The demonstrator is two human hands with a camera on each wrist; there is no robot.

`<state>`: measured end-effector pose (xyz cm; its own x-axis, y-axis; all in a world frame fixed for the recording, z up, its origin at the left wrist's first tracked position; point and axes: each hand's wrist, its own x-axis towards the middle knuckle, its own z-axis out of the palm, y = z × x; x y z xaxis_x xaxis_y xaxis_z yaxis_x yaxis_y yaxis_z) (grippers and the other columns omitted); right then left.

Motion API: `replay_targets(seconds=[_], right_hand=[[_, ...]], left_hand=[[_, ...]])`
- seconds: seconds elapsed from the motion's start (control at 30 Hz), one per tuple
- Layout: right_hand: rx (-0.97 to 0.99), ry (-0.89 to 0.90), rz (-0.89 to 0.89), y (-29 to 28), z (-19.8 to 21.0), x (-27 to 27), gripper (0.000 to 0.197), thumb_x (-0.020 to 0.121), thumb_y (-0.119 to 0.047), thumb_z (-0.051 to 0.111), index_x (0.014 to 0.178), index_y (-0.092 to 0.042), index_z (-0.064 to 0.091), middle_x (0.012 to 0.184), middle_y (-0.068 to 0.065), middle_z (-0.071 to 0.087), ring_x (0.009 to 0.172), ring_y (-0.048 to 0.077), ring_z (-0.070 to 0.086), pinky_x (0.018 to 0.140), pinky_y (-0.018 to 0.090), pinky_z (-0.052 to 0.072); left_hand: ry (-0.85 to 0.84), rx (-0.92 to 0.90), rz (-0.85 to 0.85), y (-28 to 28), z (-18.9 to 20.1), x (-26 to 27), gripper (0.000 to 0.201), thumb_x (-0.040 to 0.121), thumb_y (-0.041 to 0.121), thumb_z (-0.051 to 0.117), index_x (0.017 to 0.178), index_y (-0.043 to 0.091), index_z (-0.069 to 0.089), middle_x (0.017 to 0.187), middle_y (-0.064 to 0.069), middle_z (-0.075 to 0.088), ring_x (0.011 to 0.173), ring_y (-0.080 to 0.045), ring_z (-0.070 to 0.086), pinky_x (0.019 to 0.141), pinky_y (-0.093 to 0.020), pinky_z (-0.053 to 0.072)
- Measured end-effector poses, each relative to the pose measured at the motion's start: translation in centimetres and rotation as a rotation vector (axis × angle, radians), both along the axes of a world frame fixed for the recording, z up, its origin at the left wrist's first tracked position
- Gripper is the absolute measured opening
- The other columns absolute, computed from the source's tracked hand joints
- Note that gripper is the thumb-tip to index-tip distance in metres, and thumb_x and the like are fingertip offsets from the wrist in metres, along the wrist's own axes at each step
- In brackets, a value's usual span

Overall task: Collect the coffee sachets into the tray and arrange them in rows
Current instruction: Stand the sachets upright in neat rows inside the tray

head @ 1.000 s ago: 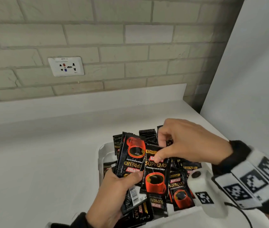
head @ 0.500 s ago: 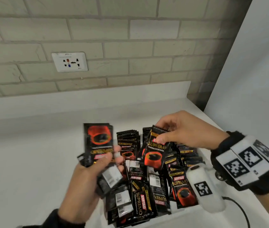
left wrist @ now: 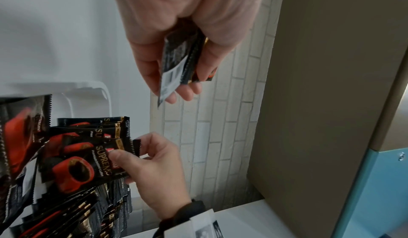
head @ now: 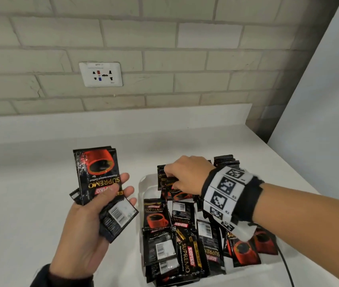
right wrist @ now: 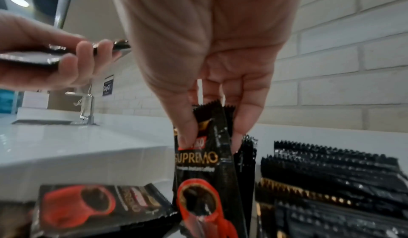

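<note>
A white tray (head: 142, 184) on the counter holds several black and red coffee sachets (head: 182, 241), some lying loose, some standing in a row at its far end. My left hand (head: 94, 206) is left of the tray and grips a small stack of sachets (head: 99, 172); in the left wrist view the stack (left wrist: 181, 58) sits between thumb and fingers. My right hand (head: 182, 177) reaches over the tray's far left part and pinches an upright sachet (right wrist: 203, 163) by its top edge, beside the standing row (right wrist: 331, 168).
The white counter (head: 30, 193) runs left of the tray to a brick wall with a socket plate (head: 100, 74). A grey panel (head: 319, 110) stands at the right. A sink and tap (right wrist: 85, 107) lie further along the counter. A cable (head: 286, 268) trails near the tray's right side.
My left hand has moved left off the tray with its stack of sachets. My right hand has shifted left and down with a sachet, to the tray's far left part.
</note>
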<state>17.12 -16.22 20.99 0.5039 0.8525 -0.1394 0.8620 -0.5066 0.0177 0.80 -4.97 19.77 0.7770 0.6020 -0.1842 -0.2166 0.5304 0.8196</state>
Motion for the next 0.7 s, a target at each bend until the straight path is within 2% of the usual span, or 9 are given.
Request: replay_targets(seconds=[0.07,0.17,0.23,0.37,0.47,0.5,0.57,0.63,0.7], right_hand=[[-0.03,-0.035,0.024,0.4,-0.4,0.0,0.022,0.091,-0.019,0.052,0.112,-0.014,0.053,0.103,0.008,0.057,0.088,0.027,0.057,0.064,0.028,0.034],[-0.058,-0.078,0.029,0.5,-0.8,0.2,0.024,0.092,-0.025,0.051,0.113,-0.014,0.053,0.105,0.008,0.058,0.092,0.028,0.059,0.064,0.028,0.035],[-0.095,-0.122,0.038,0.6,-1.0,0.4,0.028,0.093,-0.031,0.05,0.116,-0.014,0.053,0.106,0.008,0.059,0.094,0.028,0.059,0.065,0.028,0.034],[-0.162,-0.173,0.051,0.8,-1.1,0.9,0.033,0.095,-0.038,0.046,0.113,-0.012,0.056,0.105,0.007,0.061,0.095,0.027,0.06,0.065,0.029,0.033],[-0.201,-0.195,0.051,1.1,-1.1,1.1,0.038,0.095,-0.044,0.042,0.104,-0.012,0.059,0.101,0.005,0.064,0.096,0.025,0.059,0.073,0.03,0.034],[-0.198,-0.2,0.05,1.1,-1.1,1.2,0.039,0.095,-0.045,0.04,0.103,-0.012,0.06,0.1,0.004,0.064,0.096,0.024,0.058,0.076,0.032,0.034],[-0.178,-0.192,0.032,1.1,-1.1,1.4,0.04,0.094,-0.048,0.039,0.101,-0.014,0.06,0.099,0.003,0.064,0.096,0.023,0.057,0.08,0.033,0.035],[-0.178,-0.2,0.029,1.0,-1.2,1.5,0.042,0.094,-0.05,0.038,0.1,-0.015,0.06,0.098,0.002,0.064,0.095,0.023,0.057,0.08,0.033,0.034],[-0.197,-0.24,0.052,1.0,-1.4,1.4,0.044,0.093,-0.052,0.037,0.102,-0.016,0.06,0.099,0.002,0.064,0.096,0.022,0.057,0.077,0.033,0.032]], left_hand=[[0.015,-0.006,0.006,0.1,-0.1,0.0,0.025,0.071,0.009,0.055,0.093,0.012,0.068,0.085,0.0,0.075,0.066,-0.013,0.07,0.063,-0.034,0.057],[0.02,-0.005,-0.015,0.1,-0.1,-0.1,0.023,0.068,0.01,0.055,0.067,0.017,0.077,0.081,0.0,0.074,0.063,-0.012,0.07,0.065,-0.035,0.056],[0.02,-0.005,-0.021,0.0,0.0,0.0,0.026,0.069,0.009,0.055,0.062,0.022,0.077,0.081,0.0,0.075,0.063,-0.012,0.07,0.065,-0.034,0.056],[0.045,-0.021,-0.043,-0.2,-0.1,0.3,0.032,0.079,0.005,0.053,0.062,0.017,0.077,0.079,-0.002,0.074,0.06,-0.013,0.069,0.06,-0.032,0.057],[0.071,-0.014,-0.073,-0.3,0.0,0.4,0.023,0.07,0.008,0.055,0.063,0.015,0.077,0.074,-0.004,0.074,0.058,-0.014,0.068,0.061,-0.033,0.056],[0.078,-0.014,-0.079,-0.3,0.0,0.4,0.022,0.068,0.009,0.056,0.066,0.014,0.076,0.073,-0.004,0.073,0.057,-0.014,0.068,0.062,-0.033,0.056],[0.085,-0.017,-0.074,-0.2,0.0,0.5,0.021,0.068,0.009,0.056,0.081,0.01,0.073,0.08,-0.003,0.074,0.06,-0.013,0.069,0.062,-0.034,0.056],[0.088,-0.023,-0.066,-0.1,-0.1,0.5,0.027,0.067,0.009,0.056,0.092,0.009,0.067,0.085,-0.002,0.075,0.063,-0.013,0.07,0.063,-0.035,0.057],[0.104,-0.03,-0.076,0.0,-0.3,0.5,0.026,0.067,0.009,0.057,0.09,0.008,0.069,0.086,-0.002,0.075,0.063,-0.013,0.07,0.063,-0.036,0.057]])
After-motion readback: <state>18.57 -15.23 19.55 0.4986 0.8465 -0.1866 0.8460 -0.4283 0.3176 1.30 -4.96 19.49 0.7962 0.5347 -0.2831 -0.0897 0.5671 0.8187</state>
